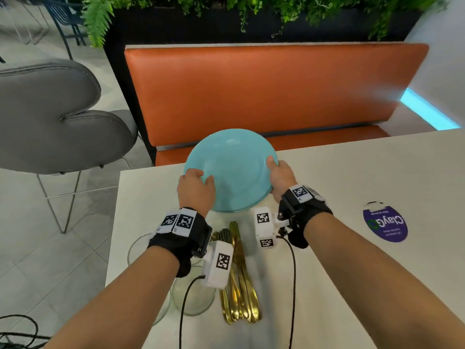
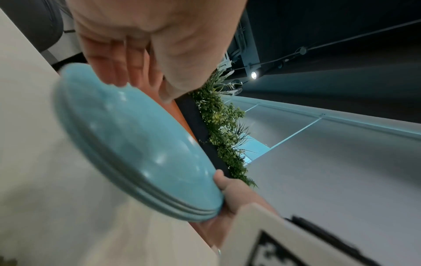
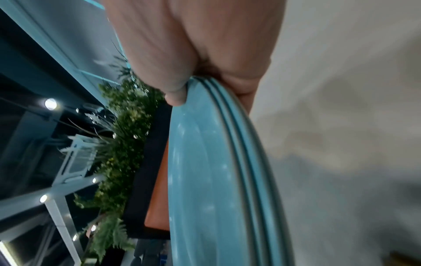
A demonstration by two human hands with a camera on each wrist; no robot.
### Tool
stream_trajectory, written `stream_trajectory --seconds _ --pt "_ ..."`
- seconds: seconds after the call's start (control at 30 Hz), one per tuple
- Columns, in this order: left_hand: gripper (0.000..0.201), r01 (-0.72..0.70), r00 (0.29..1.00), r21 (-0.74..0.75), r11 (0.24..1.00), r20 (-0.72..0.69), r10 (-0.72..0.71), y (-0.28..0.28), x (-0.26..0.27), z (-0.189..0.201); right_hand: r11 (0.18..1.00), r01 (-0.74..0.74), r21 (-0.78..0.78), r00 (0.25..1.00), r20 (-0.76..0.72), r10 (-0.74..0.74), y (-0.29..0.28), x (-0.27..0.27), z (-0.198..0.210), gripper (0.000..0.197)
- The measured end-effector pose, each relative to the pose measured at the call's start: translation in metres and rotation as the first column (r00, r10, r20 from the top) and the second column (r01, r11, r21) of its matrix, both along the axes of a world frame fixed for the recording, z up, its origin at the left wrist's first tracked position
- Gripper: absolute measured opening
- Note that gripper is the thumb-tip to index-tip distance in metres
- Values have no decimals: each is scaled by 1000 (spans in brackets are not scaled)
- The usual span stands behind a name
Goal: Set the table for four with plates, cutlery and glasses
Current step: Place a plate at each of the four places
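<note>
A stack of turquoise plates point(image 1: 234, 170) is off the white table point(image 1: 352, 172), tilted, near its far left corner. My left hand point(image 1: 201, 178) grips the stack's left rim, thumb on top. My right hand point(image 1: 274, 167) pinches the right rim, thumb on top and fingers underneath. The left wrist view shows the plates point(image 2: 136, 144) with three stacked rims, my left hand point(image 2: 143, 88) at one edge and my right hand point(image 2: 227, 194) at the other. In the right wrist view my right hand point(image 3: 209, 90) clamps the plates point(image 3: 205, 180). Gold cutlery point(image 1: 239, 273) lies bundled below my wrists. Clear glasses point(image 1: 193, 295) stand beside it.
An orange bench point(image 1: 264, 91) runs along the table's far side, with a dark planter of greenery point(image 1: 226, 11) behind it. A grey chair point(image 1: 50, 117) stands at the left. A purple round sticker point(image 1: 385, 222) is on the table at the right. Black cables hang from my wrists.
</note>
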State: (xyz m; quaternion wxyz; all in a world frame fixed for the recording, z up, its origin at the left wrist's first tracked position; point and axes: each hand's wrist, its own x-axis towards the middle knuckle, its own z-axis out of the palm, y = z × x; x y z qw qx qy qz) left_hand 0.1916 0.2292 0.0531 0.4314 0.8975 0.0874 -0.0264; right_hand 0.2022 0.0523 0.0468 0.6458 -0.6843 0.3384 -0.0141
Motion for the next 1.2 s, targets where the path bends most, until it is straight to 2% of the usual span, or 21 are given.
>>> stream_trajectory --seconds 0.1,0.17,0.27,0.37,0.47,0.5,0.57,0.6,0.63,0.73,0.87,0.97,1.03,1.13,1.2 --pt "44 -28 999 44 999 -17 28 -17 -10 3 992 123 -21 992 16 -123 -30 -33 19 50" --pt "48 -10 998 11 1000 -62 11 -34 -20 6 981 190 -38 982 23 -189 -53 -58 26 53" --pt "59 49 993 -146 988 -103 -64 -64 -41 6 962 266 -60 964 22 -266 -78 -103 36 53" --pt "64 102 963 -325 940 -204 -175 -90 -60 -1 940 335 -67 941 -26 -338 -97 -143 30 58" --pt "81 66 908 -550 832 -313 -279 -114 -73 -15 904 422 66 906 16 -424 -117 -179 13 40" --pt "73 13 887 -633 774 -350 -301 -121 -77 -20 891 443 97 893 31 -448 -122 -190 8 35" --pt "39 -69 847 -739 670 -398 -351 -134 -90 -18 889 451 81 889 51 -455 -132 -210 1 34" --pt "29 -80 832 -754 652 -411 -373 -141 -96 -19 894 446 36 893 53 -447 -139 -219 -6 34" --pt "27 -83 823 -763 641 -415 -388 -149 -103 -21 898 440 -15 897 43 -439 -144 -227 -10 32" --pt "41 -65 837 -742 668 -405 -368 -173 -118 -29 887 435 -151 897 -13 -442 -161 -247 -21 47" --pt "39 -33 856 -713 700 -382 -348 -201 -130 -38 855 425 -297 870 -128 -477 -183 -269 -21 49" --pt "28 -5 863 -715 699 -357 -359 -217 -134 -40 843 485 -234 844 -126 -521 -201 -277 -28 53" --pt "26 9 865 -709 705 -349 -361 -226 -136 -43 841 509 -181 840 -107 -531 -215 -279 -34 46" --pt "47 16 873 -643 766 -364 -324 -243 -132 -52 856 499 -135 853 -99 -512 -240 -281 -40 32" --pt "58 19 880 -595 804 -372 -296 -253 -128 -58 848 517 -115 843 -104 -527 -257 -285 -43 36"
